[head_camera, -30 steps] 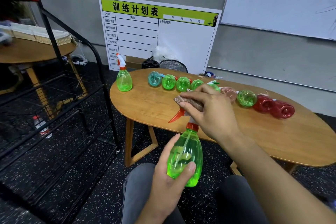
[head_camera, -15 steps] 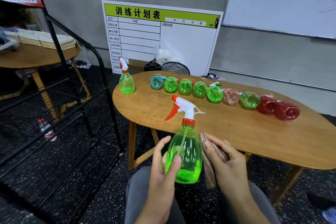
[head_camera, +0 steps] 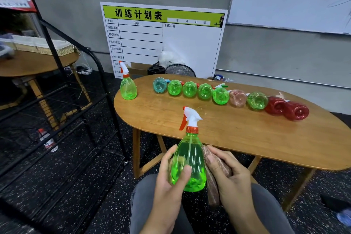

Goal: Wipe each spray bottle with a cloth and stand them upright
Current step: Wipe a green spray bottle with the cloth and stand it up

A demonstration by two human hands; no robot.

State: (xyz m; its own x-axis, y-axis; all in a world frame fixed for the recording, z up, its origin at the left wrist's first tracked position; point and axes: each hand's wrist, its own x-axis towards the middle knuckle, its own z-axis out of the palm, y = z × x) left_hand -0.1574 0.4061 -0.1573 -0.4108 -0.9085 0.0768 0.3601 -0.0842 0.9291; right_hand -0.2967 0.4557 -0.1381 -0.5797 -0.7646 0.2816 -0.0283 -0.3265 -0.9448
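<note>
The oval wooden counter (head_camera: 237,138) carries a row of nine bottles (head_camera: 220,96) lying on their sides along its far edge, bases toward us: one teal at the left, then green ones, a pinkish one, another green and two red at the right end. Their spray heads point away and are mostly hidden. Near the far left corner one green bottle (head_camera: 128,88) stands upright, apart from the row.

In front of the near edge, over the person's lap, another green bottle (head_camera: 189,161) is held upright. The left hand (head_camera: 171,178) grips its body from the left, thumb across the front. The right hand (head_camera: 229,175) presses a brownish cloth (head_camera: 212,182) against the bottle's right side, fingers curled round the cloth. The cloth's lower end hangs below the hand; much of it is covered by the fingers.
</note>
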